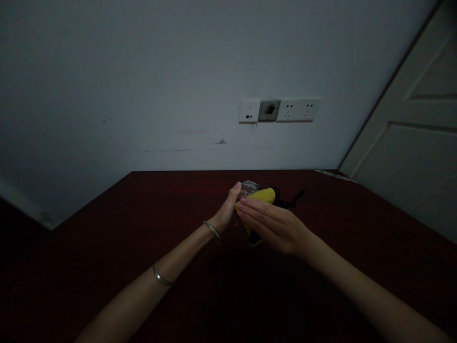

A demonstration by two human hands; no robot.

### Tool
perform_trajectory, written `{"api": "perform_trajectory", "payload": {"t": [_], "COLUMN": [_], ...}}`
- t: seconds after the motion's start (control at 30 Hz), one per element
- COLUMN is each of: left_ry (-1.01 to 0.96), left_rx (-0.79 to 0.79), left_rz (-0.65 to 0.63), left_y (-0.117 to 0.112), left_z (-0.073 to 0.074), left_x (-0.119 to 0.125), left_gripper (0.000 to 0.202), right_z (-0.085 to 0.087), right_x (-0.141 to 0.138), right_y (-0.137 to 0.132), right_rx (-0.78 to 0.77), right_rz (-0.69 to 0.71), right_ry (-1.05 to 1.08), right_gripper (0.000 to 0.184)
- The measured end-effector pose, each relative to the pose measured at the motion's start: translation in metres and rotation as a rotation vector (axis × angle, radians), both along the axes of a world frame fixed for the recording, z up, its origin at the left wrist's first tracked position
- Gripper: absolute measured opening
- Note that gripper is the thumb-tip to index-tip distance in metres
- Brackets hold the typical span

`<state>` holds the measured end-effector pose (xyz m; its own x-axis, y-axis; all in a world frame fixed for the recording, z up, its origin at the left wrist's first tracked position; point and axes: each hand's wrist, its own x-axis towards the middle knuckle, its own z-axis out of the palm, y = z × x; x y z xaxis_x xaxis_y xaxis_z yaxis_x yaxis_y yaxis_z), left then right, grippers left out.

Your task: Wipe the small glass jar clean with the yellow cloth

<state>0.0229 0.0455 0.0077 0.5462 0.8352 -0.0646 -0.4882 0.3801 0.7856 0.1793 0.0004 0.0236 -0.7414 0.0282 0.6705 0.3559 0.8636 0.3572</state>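
Gripping shiny greyish item (251, 186) in left hand (226, 208) over dark red surface (171, 195). Covering yellow item (264, 195) with straight-fingered right hand (278, 225); cannot tell if gripping.

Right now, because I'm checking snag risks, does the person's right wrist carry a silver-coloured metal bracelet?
No, the right wrist is bare, while a braided silver-coloured bracelet circles the left wrist.

Left forearm (143, 290), right forearm (353, 281) angle inward; left hand (225, 212) thumb up, fingers hidden; right hand (282, 228) fingers together, nearly straight.
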Motion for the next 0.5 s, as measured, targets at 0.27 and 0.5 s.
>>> {"api": "perform_trajectory", "payload": {"t": [0.27, 0.5], "left_ry": [0.138, 0.172], "left_rx": [0.181, 0.214], "left_rz": [0.023, -0.034], "left_y": [0.006, 0.006], "left_z": [-0.007, -0.010], "left_x": [-0.008, -0.011], "left_gripper": [0.043, 0.048], "right_z": [-0.001, -0.004], "right_x": [0.005, 0.013], "right_y": [0.002, 0.007], "right_rx": [-0.091, -0.121], "right_rz": [-0.004, -0.035], "right_ry": [0.048, 0.126], "right_gripper": [0.038, 0.051]}}
